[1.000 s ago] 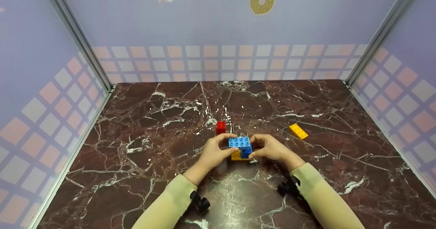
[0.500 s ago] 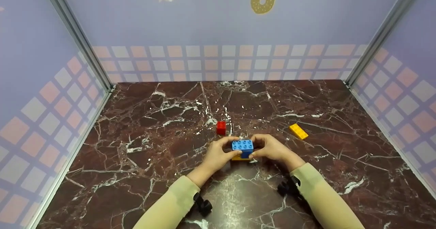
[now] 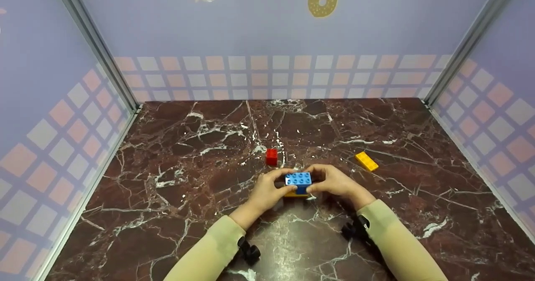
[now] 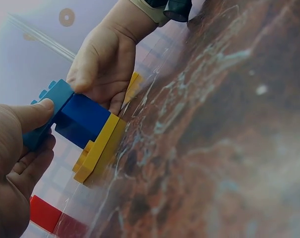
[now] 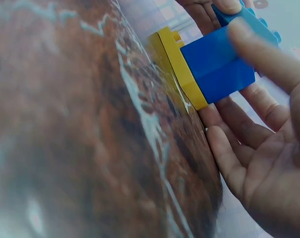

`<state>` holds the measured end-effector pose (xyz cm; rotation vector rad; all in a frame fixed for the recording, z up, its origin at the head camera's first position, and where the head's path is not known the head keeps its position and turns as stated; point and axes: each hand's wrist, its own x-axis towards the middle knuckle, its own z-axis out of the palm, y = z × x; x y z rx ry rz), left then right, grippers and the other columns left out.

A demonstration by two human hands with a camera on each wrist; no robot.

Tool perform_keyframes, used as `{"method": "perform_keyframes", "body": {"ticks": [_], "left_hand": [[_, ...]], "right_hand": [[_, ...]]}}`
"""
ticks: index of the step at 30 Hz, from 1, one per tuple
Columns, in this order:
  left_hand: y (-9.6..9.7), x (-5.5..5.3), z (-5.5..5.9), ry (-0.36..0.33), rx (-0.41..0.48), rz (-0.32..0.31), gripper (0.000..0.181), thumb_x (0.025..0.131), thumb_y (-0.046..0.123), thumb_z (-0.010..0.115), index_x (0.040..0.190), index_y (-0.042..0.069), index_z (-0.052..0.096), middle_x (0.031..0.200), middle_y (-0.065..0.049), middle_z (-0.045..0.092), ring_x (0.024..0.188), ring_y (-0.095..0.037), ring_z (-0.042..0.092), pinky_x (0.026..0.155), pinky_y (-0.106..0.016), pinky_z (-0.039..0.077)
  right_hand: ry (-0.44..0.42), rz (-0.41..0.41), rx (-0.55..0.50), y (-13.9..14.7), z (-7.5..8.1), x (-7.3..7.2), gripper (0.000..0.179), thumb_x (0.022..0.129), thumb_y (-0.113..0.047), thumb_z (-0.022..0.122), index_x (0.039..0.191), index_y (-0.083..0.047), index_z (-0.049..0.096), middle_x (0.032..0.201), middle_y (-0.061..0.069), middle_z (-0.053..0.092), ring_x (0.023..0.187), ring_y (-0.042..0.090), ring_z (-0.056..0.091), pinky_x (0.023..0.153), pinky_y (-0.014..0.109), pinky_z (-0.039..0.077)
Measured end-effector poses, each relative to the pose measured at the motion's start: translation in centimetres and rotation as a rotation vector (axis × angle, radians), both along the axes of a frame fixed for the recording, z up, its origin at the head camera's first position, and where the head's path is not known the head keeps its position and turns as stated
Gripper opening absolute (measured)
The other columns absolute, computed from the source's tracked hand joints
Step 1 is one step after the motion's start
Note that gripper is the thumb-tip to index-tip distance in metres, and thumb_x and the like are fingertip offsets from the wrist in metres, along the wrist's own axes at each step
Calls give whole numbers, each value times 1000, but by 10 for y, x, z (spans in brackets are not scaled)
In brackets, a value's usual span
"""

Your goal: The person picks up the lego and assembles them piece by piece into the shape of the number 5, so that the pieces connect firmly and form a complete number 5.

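Note:
My left hand (image 3: 265,190) pinches a light blue brick (image 4: 45,115) between thumb and fingers. That brick lies across the top of a dark blue brick (image 4: 85,119), with one end jutting out to the left; whether its studs are fully seated is hard to tell. Beneath the dark blue brick is a yellow base piece (image 4: 102,151) on the table, with a bare yellow stud showing on its left. My right hand (image 3: 332,182) grips the dark blue brick from the right, its thumb on the near side, as the right wrist view shows. The hands partly cover the stack.
A red brick (image 3: 271,157) stands on the dark marbled tabletop (image 3: 200,164) just beyond my left hand. Farther right lies a flat yellow brick (image 3: 367,161). Patterned panels (image 3: 267,76) close off the back and both sides.
My left hand has shifted slightly right and down with the light blue brick, bringing it over the dark blue brick. In the last half second little moved; the right hand has stayed put.

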<state>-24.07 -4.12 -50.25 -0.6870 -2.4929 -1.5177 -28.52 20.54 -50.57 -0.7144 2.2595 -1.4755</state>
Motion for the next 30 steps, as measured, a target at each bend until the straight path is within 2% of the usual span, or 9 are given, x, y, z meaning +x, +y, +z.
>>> {"method": "perform_keyframes", "body": {"ticks": [5, 11, 19, 26, 30], "left_hand": [[0, -1, -1, 5, -4, -5, 44, 84, 17, 84, 124, 5, 72, 122, -18, 75, 111, -31, 72, 99, -45, 59], [0, -2, -1, 7, -10, -12, 44, 84, 18, 84, 125, 5, 71, 122, -18, 74, 110, -31, 73, 98, -45, 59], [0, -2, -1, 12, -17, -6, 45, 84, 19, 84, 126, 6, 71, 123, -18, 74, 113, -32, 72, 101, -46, 58], [0, -3, -3, 14, -8, -12, 44, 85, 20, 83, 126, 6, 71, 123, -18, 74, 112, -31, 73, 100, -45, 59], [0, -3, -4, -6, -9, 1, 44, 85, 20, 83, 125, 7, 71, 124, -17, 74, 113, -31, 72, 101, -45, 58]], "right_hand": [[-69, 10, -72, 3, 1, 0, 42, 93, -18, 74, 125, 7, 64, 112, 4, 71, 96, 9, 66, 84, 19, 56], [-185, -1, -155, 3, 1, 0, 50, 102, -32, 65, 124, 13, 60, 111, -5, 69, 101, 7, 68, 94, 23, 59], [-214, -10, -176, 0, 2, 0, 17, 103, -16, 58, 111, -3, 65, 104, -5, 69, 96, 6, 67, 90, 22, 60], [-230, -28, -185, -1, 3, 1, 12, 101, -16, 59, 106, -7, 65, 102, -5, 67, 94, 7, 66, 87, 21, 60], [-242, -37, -188, -3, 4, 2, 10, 100, -16, 60, 104, -9, 66, 102, -5, 67, 94, 8, 65, 87, 23, 60]]}}
